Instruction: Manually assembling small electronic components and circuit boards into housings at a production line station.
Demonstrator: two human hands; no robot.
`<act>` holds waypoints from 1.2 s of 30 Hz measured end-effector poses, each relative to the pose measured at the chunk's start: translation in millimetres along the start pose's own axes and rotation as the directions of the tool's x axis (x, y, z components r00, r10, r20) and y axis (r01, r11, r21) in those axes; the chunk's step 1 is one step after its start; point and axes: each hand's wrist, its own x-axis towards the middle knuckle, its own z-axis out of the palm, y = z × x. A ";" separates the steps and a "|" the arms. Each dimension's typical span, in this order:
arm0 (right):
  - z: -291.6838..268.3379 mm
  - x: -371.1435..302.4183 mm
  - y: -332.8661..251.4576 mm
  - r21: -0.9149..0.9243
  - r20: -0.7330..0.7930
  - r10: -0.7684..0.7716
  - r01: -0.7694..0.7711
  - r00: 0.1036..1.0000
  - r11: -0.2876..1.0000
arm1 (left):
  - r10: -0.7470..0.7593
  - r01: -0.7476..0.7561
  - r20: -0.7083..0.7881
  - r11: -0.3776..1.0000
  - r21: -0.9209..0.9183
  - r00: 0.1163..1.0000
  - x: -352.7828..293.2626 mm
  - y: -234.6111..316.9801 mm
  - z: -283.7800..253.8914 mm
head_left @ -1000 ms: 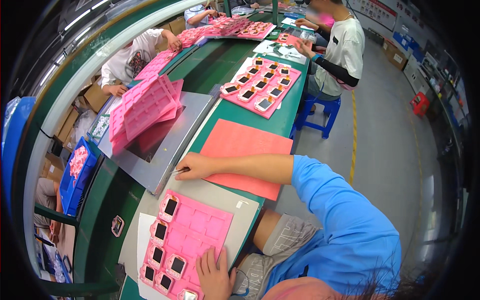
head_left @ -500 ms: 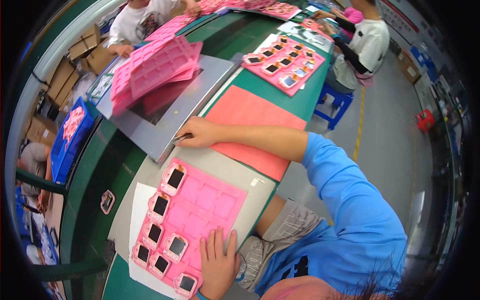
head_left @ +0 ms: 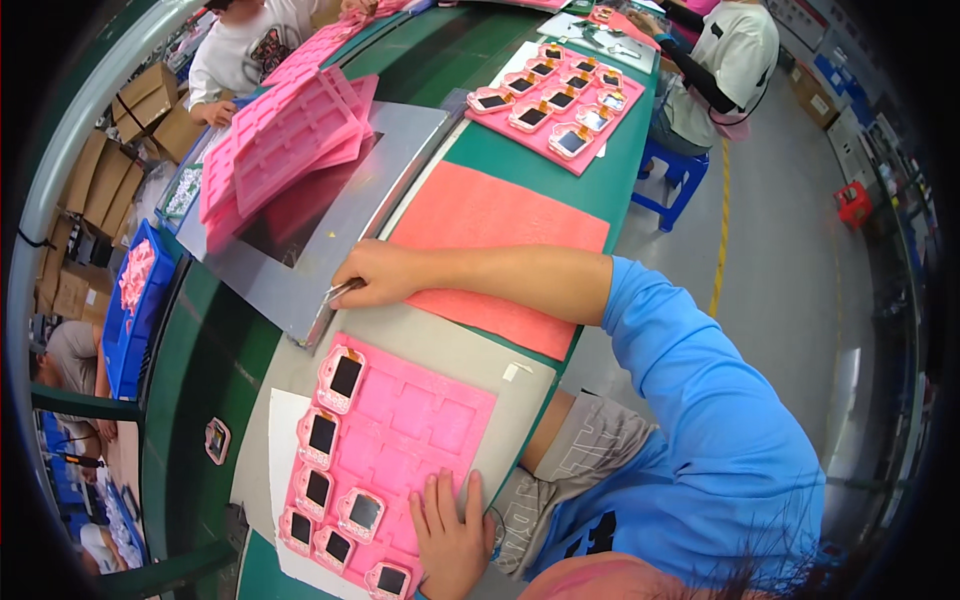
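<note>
My left hand [head_left: 453, 535] lies flat, fingers stretched out, on the near edge of a pink moulded tray [head_left: 405, 405]. Along the tray's left side and lower end sit several pink-framed devices with dark screens, such as one device [head_left: 341, 378] in the upper corner; other recesses hold nothing. My right hand [head_left: 378, 273] is closed around slim metal tweezers [head_left: 345, 291]. Their tips point left, beside the edge of a grey metal plate [head_left: 405, 135]; whether they touch it I cannot tell. My right forearm crosses above a coral-red mat [head_left: 490, 215].
Tilted pink trays [head_left: 295, 140] are stacked on the plate. Another filled tray [head_left: 545, 110] lies farther along the bench. A single device [head_left: 217, 440] rests on the green conveyor [head_left: 205, 375]. Left stands a blue bin [head_left: 125, 335] of pink parts. Co-workers sit at the far end.
The whole view has shifted a little. My right hand still holds the tweezers beside the plate, and my left hand stays on the tray. The devices keep their places.
</note>
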 end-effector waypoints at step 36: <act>-10.2 -2.2 -4.7 0.078 0.112 0.088 -0.098 0.990 0.992 | 0.029 -0.030 -0.009 0.979 -0.203 1.000 -7.1 -9.6 2.5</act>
